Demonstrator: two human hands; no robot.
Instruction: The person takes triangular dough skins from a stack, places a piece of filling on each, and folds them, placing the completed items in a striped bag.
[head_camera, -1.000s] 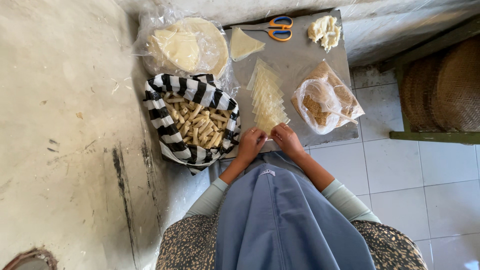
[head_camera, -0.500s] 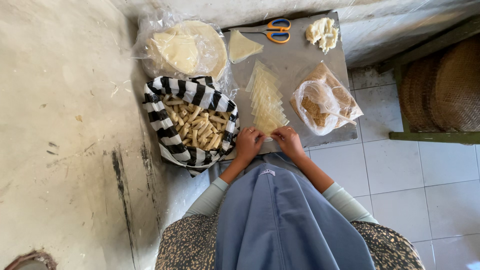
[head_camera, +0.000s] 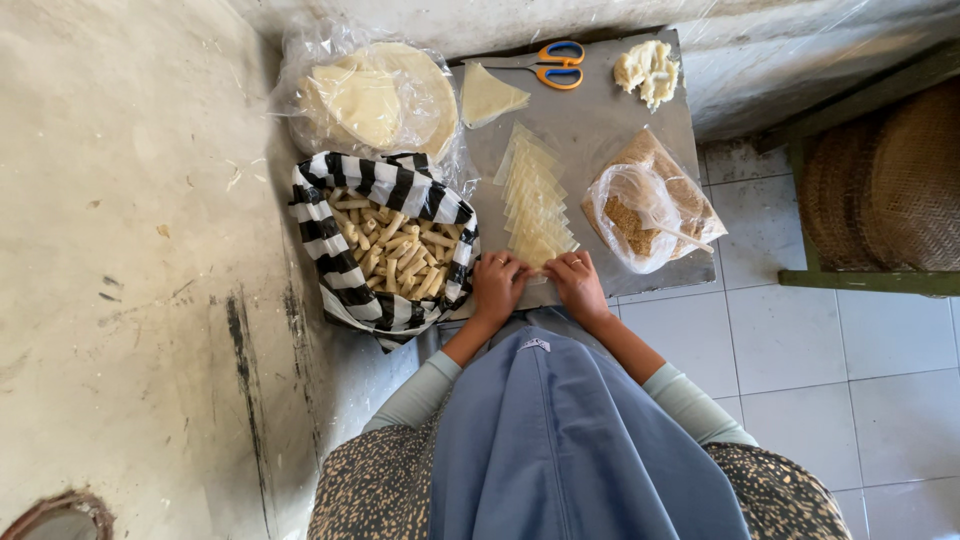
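both hands, left hand (head_camera: 497, 283) and right hand (head_camera: 577, 281), fingers pinching the nearest pastry wrapper (head_camera: 536, 256).

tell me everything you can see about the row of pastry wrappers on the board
The row of pastry wrappers is a line of thin, pale yellow, slightly translucent triangular sheets, overlapped like shingles. It lies flat on the grey board, running from mid-board to the near edge. The left hand and right hand touch its nearest end. The striped bag sits to its left.
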